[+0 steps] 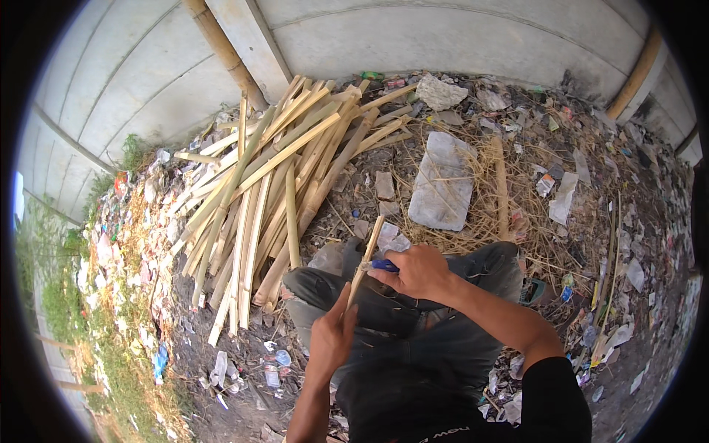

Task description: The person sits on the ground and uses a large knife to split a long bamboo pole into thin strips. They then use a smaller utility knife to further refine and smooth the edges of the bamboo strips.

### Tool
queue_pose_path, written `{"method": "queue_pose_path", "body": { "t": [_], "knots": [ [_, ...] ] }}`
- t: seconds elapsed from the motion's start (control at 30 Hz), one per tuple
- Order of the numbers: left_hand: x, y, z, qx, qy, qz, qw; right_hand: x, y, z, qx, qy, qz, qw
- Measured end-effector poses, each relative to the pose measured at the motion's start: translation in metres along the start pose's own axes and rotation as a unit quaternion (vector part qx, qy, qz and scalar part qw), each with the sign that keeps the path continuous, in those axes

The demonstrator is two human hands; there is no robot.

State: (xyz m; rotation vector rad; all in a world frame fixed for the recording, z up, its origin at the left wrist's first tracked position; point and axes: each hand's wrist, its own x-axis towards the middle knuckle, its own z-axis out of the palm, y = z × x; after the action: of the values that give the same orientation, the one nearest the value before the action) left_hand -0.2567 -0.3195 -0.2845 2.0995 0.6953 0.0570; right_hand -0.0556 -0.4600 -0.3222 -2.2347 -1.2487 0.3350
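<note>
My left hand [334, 336] is closed round the lower end of a split bamboo strip [374, 236], which slants up and away over my crossed legs. My right hand [425, 272] grips a blue-handled knife [383, 265]. Its blade end meets the strip about midway along; the blade itself is too small to make out clearly. To the left and ahead of my knees lies a big heap of split bamboo strips [255, 188], piled at many angles.
A whitish block [442, 181] lies ahead of my knees, beside thin bamboo shavings [487, 214]. Pale rubble [441, 92] sits near the concrete wall [443, 37]. A bamboo pole [225, 52] leans there. Litter covers the dirt around me; plants [63, 295] grow at far left.
</note>
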Motion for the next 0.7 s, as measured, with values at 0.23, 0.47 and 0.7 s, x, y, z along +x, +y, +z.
{"method": "queue_pose_path", "body": {
  "t": [0.23, 0.47, 0.7],
  "knots": [
    [-0.037, -0.021, -0.012, -0.002, -0.11, -0.013, 0.994, 0.032, 0.167, -0.084, 0.071, 0.27, 0.203, 0.939],
    [-0.016, -0.029, -0.001, -0.146, -0.084, -0.036, 0.985, 0.006, 0.023, -0.059, 0.132, 0.098, 0.097, 0.982],
    [-0.001, -0.028, 0.005, -0.243, -0.114, -0.049, 0.962, -0.023, -0.019, 0.007, 0.053, -0.032, 0.039, 0.997]
  ]
}}
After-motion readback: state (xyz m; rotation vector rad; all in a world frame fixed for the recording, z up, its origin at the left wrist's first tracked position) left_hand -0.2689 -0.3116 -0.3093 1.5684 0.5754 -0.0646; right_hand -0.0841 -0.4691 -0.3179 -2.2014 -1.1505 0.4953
